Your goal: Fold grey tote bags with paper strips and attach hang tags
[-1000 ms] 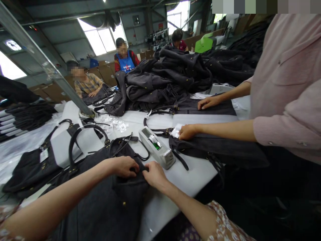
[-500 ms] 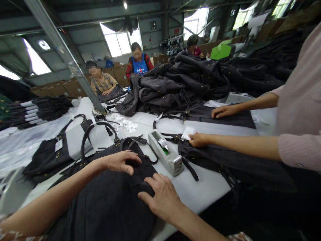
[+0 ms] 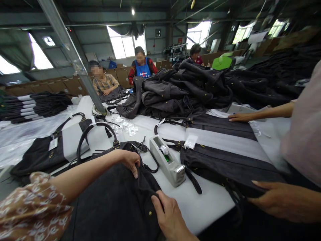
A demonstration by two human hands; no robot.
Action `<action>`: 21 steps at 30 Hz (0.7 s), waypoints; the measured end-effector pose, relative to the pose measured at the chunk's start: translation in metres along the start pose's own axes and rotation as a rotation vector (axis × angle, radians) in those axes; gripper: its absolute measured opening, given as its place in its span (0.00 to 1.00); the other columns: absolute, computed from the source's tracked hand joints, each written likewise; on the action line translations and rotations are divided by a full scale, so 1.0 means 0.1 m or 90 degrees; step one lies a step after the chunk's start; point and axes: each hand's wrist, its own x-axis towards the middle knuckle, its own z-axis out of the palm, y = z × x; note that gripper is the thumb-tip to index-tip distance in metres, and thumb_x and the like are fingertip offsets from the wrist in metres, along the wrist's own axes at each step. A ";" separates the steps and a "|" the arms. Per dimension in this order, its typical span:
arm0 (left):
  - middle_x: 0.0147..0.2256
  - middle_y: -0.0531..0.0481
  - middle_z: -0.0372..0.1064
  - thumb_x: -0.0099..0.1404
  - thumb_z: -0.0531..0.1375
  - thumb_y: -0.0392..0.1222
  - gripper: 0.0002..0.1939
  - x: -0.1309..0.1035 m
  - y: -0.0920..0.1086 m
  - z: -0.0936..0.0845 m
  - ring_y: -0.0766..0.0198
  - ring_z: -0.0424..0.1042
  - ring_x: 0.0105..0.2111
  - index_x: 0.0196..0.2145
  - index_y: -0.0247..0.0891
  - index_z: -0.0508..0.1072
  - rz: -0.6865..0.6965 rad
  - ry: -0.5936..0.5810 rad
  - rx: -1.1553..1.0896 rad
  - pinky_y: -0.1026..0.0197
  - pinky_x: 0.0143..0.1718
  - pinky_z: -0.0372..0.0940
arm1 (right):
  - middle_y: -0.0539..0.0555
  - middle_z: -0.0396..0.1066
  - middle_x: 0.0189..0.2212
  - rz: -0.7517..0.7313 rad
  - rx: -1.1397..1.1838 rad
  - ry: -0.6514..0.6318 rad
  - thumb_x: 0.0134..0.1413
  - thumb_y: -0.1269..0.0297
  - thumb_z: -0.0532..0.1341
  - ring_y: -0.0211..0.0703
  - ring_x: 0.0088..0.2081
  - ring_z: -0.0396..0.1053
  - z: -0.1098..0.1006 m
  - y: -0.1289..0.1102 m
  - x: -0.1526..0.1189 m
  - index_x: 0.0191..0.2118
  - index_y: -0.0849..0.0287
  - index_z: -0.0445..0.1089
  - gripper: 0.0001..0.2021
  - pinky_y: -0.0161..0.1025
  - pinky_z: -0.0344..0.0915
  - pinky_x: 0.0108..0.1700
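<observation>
A dark handbag (image 3: 112, 197) lies on the white table in front of me, its looped handle (image 3: 84, 135) standing up at the far side. My left hand (image 3: 129, 162) pinches a fold of the bag's fabric near its top edge, the fingertips partly hidden. Lower down, my right hand (image 3: 170, 212) grips the same bag's right edge between thumb and fingers. A gold stud (image 3: 150, 213) shows on the fabric close to my right thumb. Just beyond the bag stands a grey tape dispenser (image 3: 173, 172), touched by neither hand.
At right, a co-worker's hands (image 3: 242, 117) (image 3: 278, 197) rest at another dark bag (image 3: 225, 164) with a white tag (image 3: 191, 141). A heap of dark bags (image 3: 175, 87) fills the table's back. A metal post (image 3: 72, 57) slants at left, near another bag (image 3: 42, 150).
Both my hands have closed on the bag's fabric, and a fold now rises between them. The co-worker's near hand has left the white tag and moved toward the near right.
</observation>
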 end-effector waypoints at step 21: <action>0.19 0.56 0.65 0.53 0.61 0.63 0.24 0.16 -0.44 0.18 0.69 0.61 0.21 0.23 0.35 0.75 0.067 0.104 -0.128 0.68 0.22 0.53 | 0.57 0.72 0.33 0.070 -0.159 -0.040 0.57 0.55 0.53 0.46 0.36 0.69 -0.20 -0.19 0.42 0.39 0.62 0.70 0.16 0.37 0.59 0.36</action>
